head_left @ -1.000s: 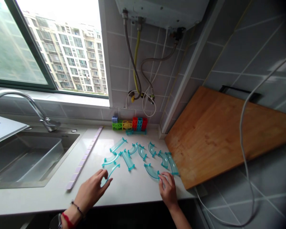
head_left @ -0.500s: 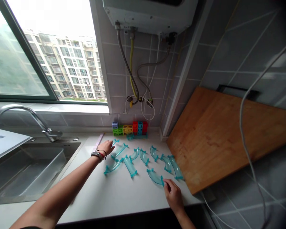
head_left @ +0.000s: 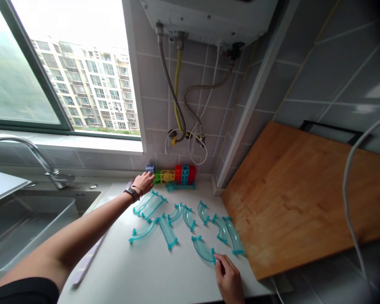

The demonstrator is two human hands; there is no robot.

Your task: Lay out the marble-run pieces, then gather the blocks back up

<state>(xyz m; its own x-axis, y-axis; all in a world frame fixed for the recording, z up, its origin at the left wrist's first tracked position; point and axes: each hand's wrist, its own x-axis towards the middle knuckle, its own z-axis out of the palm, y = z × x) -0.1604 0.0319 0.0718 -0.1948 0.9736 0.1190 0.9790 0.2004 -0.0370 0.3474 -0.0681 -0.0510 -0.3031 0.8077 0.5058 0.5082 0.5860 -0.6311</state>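
My left hand (head_left: 144, 182) reaches to the back of the counter, its fingers partly spread at the green block (head_left: 157, 176), just below the purple block (head_left: 150, 168). Its fingertips are partly hidden. At the front, my right hand (head_left: 229, 276) has curled fingers closed at the near end of a curved translucent teal track piece (head_left: 202, 251), which lies on the counter. Between the hands are several more teal track pieces, among them a straight one (head_left: 167, 232) and an S-shaped one (head_left: 221, 229).
Yellow (head_left: 168, 176) and red blocks (head_left: 178, 174) continue the row by the wall. A wooden board (head_left: 304, 198) leans at the right. On the left are a sink (head_left: 85, 200) and a faucet (head_left: 34, 150). A pale purple strip (head_left: 88, 261) lies under my left forearm.
My left hand has left a straight track piece, which now lies on the counter, and moved back to the blocks. My right hand stays at the curved piece's end. The view has shifted slightly.
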